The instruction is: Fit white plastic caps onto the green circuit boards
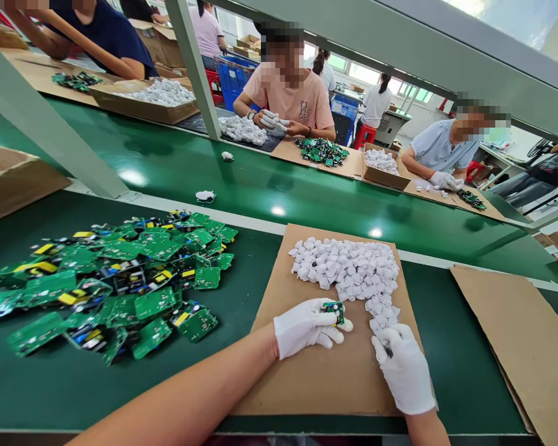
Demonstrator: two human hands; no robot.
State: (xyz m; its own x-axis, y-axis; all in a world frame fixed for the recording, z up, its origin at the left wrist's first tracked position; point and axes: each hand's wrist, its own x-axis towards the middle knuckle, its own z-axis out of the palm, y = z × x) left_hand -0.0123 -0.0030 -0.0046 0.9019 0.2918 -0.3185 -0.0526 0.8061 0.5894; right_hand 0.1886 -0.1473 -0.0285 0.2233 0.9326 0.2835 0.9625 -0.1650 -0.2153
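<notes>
My left hand [312, 328], in a white glove, grips a small green circuit board [333, 312] between thumb and fingers, with its components showing. My right hand [402, 365], also gloved, is closed at the near end of a pile of small white wrapped-looking pieces [346, 263]. A dark grey bit shows between its thumb and fingers; what it is I cannot make out. Both hands are over a brown cardboard sheet [316, 390] that carries the white pieces. To the left lies a large heap of green circuit boards [153, 248] with yellow and dark components.
A second cardboard sheet [521, 334] lies at the right, and a cardboard box [13, 179] stands at the left. Beyond runs a green conveyor belt [260, 192] carrying two small pieces. Slanting metal posts [51, 111] rise nearby. Several people work across the belt.
</notes>
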